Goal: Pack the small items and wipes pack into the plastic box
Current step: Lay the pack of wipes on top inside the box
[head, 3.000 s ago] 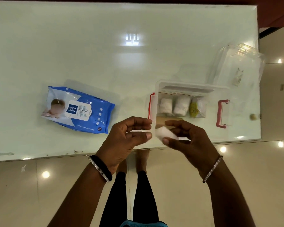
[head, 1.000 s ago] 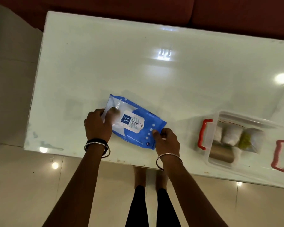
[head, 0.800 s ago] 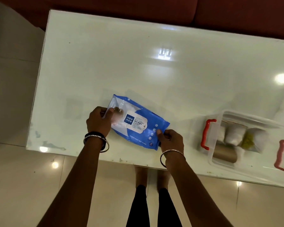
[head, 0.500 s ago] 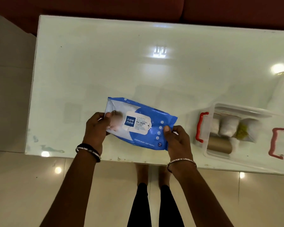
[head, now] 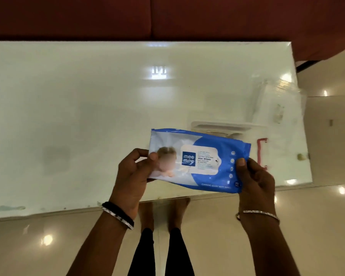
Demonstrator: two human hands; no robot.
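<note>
head | left hand (head: 130,176), right hand (head: 255,176) fingers grasping wipes pack (head: 199,159) ends | above plastic box (head: 227,127) near table (head: 88,116) front edge

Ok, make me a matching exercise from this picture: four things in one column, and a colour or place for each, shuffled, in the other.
Things:
1. wipes pack
2. box handle
3. lid
4. left hand

Matches:
A. red
B. clear, lying at the table's far right
C. blue and white, held off the table
D. gripping the pack's left end

Pairs: 1-C, 2-A, 3-B, 4-D
</note>
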